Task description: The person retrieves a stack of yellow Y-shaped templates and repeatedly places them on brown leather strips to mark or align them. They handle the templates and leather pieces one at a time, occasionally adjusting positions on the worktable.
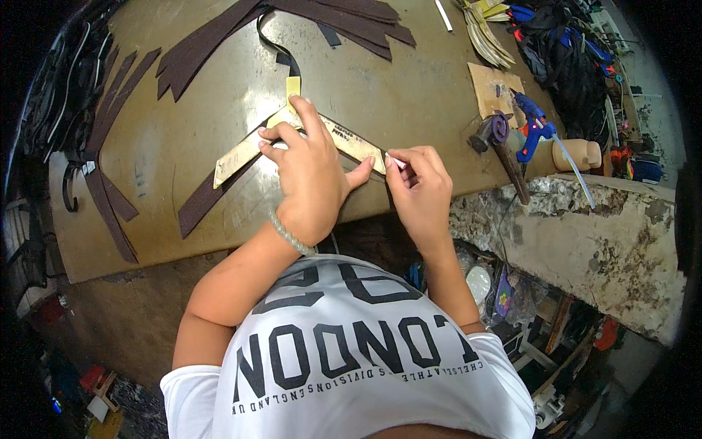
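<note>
A cream, boomerang-shaped template (238,157) with a yellow tab (293,85) lies on the table over a dark brown fabric strip (201,207). My left hand (311,168) rests across its middle, fingers spread and pressing it down, the thumb toward its right arm. At the tip of that arm, my right hand (420,186) is closed in a pinch. A small white bit shows between its fingers, too hidden to name. A black strap (274,44) runs from the tab toward the far side.
Brown strips (219,40) lie piled at the far side, with more strips (102,179) at left. At right are a hammer (504,157), a purple roll (500,128), a blue glue gun (534,128) and cardboard (493,88). Black straps (563,58) heap beyond.
</note>
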A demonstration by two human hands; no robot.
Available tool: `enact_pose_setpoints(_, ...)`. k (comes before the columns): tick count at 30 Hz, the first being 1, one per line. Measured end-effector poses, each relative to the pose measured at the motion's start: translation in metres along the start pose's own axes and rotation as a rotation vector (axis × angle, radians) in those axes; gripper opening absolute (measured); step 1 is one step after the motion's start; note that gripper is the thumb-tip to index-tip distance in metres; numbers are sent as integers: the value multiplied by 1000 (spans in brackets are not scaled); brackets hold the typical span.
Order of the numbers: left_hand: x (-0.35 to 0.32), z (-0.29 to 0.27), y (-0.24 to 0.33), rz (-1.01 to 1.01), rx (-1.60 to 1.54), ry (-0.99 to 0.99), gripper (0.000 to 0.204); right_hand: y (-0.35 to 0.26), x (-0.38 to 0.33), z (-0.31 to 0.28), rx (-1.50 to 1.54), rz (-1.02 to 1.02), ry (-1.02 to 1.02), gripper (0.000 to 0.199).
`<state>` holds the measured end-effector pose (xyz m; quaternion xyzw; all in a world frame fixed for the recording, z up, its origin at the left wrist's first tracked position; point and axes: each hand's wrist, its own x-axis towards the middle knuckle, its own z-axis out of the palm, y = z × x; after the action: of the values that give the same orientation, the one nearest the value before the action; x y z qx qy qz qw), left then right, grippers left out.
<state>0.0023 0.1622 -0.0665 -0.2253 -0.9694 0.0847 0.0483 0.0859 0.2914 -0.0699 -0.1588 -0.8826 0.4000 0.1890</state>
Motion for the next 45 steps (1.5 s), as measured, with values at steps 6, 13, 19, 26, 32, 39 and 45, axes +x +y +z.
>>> enact_pose_setpoints(6, 1, -3, 3, -10, 16, -22, 116, -1, 6, 3, -27, -13, -42, 9)
enact_pose_setpoints(13, 3, 1, 6, -11, 94, -44, 121, -18, -1, -11, -281, -110, -179, 8)
enact_pose_setpoints(19, 5, -1, 2, 15, 91, -59, 119, -22, 35, -36, -204, -4, -145, 12)
enact_pose_setpoints(26, 13, -6, 1, 32, 129, -221, 114, -16, 124, 41, 239, -86, -460, 20)
enact_pose_setpoints(32, 16, -11, -6, 36, 63, -198, 110, -26, 158, 76, -31, -601, -532, 12)
enact_pose_setpoints(39, 19, -8, -8, 86, 91, -195, 109, -13, 153, 78, -137, -813, -460, 22)
enact_pose_setpoints(45, 19, -11, -10, 80, 82, -183, 109, -4, 151, 68, -125, -863, -344, 28)
